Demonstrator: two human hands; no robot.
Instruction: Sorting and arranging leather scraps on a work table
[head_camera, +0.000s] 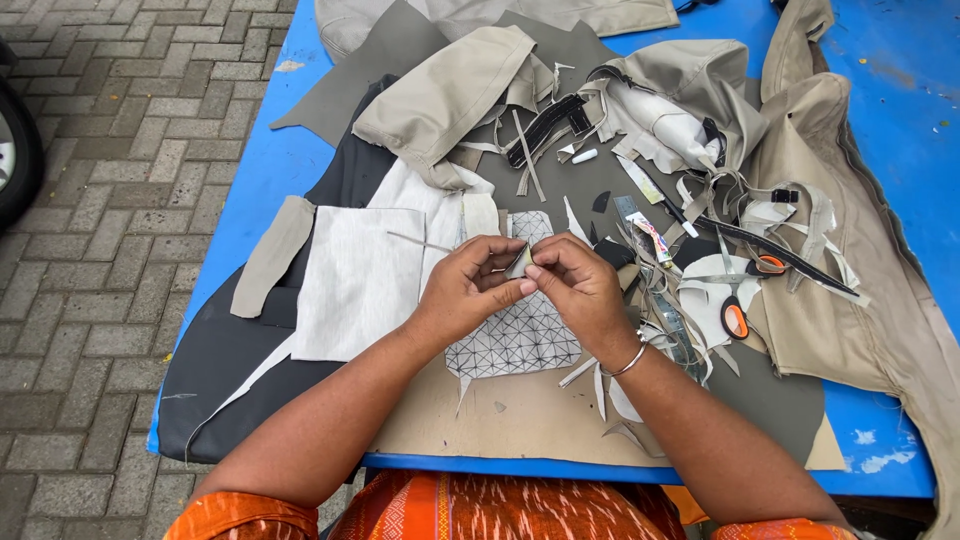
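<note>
Pinched between the fingertips of the left hand (468, 290) and the right hand (578, 288), closed on it together: a small pale scrap (519, 262), mostly hidden by the fingers and hard to make out. Directly under the fingers a white quilted piece (520, 340) on tan card, all on a blue table (262, 170) over grey paving. Right of the fingers, orange-handled scissors (745, 290) among cut strips and beige fabric, plus a narrow slanted printed label (652, 236).

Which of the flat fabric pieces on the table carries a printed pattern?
The white piece with a black triangle grid, lying directly under both hands; the surrounding pieces are plain grey, beige or white.
</note>
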